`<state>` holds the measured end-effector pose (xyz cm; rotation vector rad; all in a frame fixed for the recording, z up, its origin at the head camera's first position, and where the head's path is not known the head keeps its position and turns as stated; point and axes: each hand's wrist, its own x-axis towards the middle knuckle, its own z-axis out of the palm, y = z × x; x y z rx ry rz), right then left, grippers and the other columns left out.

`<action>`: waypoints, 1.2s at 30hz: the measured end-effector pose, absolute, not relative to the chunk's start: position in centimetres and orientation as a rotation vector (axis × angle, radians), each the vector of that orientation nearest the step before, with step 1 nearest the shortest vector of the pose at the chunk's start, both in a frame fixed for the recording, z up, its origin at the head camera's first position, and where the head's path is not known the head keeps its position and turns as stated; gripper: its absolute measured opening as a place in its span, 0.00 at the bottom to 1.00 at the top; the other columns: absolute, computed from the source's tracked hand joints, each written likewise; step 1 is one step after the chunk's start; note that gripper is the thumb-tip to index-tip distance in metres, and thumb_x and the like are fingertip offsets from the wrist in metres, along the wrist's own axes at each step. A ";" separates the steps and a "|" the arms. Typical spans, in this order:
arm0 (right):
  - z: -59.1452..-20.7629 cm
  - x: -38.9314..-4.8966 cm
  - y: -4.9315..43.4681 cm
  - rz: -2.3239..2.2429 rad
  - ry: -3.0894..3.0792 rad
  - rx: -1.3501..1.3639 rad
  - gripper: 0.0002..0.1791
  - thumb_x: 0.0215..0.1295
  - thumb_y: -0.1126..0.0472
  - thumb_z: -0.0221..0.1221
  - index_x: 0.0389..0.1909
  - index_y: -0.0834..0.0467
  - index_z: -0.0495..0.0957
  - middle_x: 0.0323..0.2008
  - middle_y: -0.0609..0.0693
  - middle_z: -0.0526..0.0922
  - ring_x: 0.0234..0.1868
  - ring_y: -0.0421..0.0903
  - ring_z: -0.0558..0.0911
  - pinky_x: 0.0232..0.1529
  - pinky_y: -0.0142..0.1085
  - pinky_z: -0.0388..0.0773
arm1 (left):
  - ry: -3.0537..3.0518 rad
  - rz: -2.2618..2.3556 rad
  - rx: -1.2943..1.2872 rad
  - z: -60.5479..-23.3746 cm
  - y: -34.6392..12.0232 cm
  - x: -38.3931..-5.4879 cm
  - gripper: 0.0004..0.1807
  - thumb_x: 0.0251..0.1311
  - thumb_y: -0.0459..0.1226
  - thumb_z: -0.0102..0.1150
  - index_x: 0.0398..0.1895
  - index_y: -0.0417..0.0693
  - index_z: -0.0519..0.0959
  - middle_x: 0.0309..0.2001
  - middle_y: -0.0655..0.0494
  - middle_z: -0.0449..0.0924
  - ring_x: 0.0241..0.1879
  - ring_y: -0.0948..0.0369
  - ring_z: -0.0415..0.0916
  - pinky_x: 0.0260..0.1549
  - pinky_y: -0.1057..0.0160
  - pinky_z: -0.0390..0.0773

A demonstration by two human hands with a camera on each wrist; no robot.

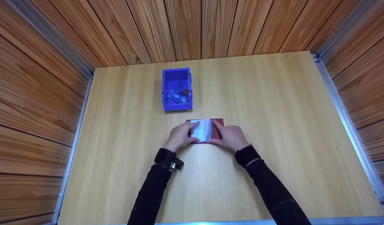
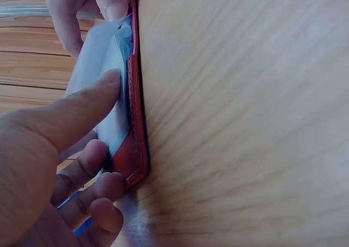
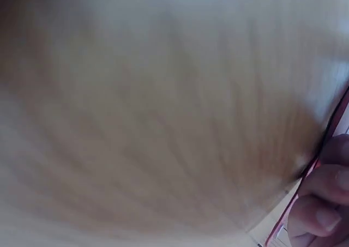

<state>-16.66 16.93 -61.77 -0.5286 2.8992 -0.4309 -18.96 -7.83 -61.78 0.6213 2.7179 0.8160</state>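
Note:
A red stitched card holder (image 1: 216, 133) lies spread on the table, its pale clear plastic sleeves (image 1: 203, 129) standing partly lifted over the cover. My left hand (image 1: 179, 136) holds the left side, thumb on the near edge of the sleeves and index finger at the far edge. Close up in the left wrist view, that thumb presses along the sleeve edges (image 2: 121, 113) while the other fingers curl beside the red corner. At the right part of the cover, my right hand (image 1: 232, 137) grips between thumb and index finger. Only its curled fingertips (image 3: 327, 184) show in the right wrist view.
Behind the card holder, slightly left, stands a blue-purple plastic bin (image 1: 178, 107) holding a crumpled clear bluish item (image 1: 178, 95) and a small orange-brown thing. Wooden panel walls and metal rails (image 1: 345, 125) border the light wood table (image 1: 273, 103).

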 end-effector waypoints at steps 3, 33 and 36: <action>-61.6 -16.6 17.0 -0.455 2.877 -0.530 0.54 0.54 0.30 0.71 0.77 0.52 0.66 0.17 0.48 0.70 0.21 0.45 0.68 0.30 0.40 0.66 | 2.705 0.810 0.617 -61.7 -7.9 -19.0 0.40 0.56 0.46 0.78 0.72 0.52 0.74 0.34 0.57 0.75 0.33 0.61 0.68 0.34 0.61 0.66; -61.7 -15.9 16.7 -0.389 2.894 -0.751 0.31 0.71 0.37 0.60 0.73 0.37 0.72 0.15 0.47 0.73 0.21 0.48 0.72 0.36 0.50 0.73 | 2.543 0.935 0.581 -61.0 -8.9 -19.1 0.67 0.45 0.58 0.82 0.84 0.69 0.46 0.40 0.56 0.76 0.39 0.58 0.73 0.46 0.54 0.76; -61.8 -15.9 16.7 -0.399 2.906 -0.759 0.28 0.73 0.42 0.60 0.72 0.37 0.72 0.16 0.48 0.74 0.21 0.49 0.74 0.34 0.49 0.72 | 2.584 0.831 0.622 -60.8 -9.0 -19.2 0.52 0.55 0.59 0.74 0.82 0.67 0.58 0.40 0.53 0.77 0.39 0.57 0.72 0.46 0.54 0.75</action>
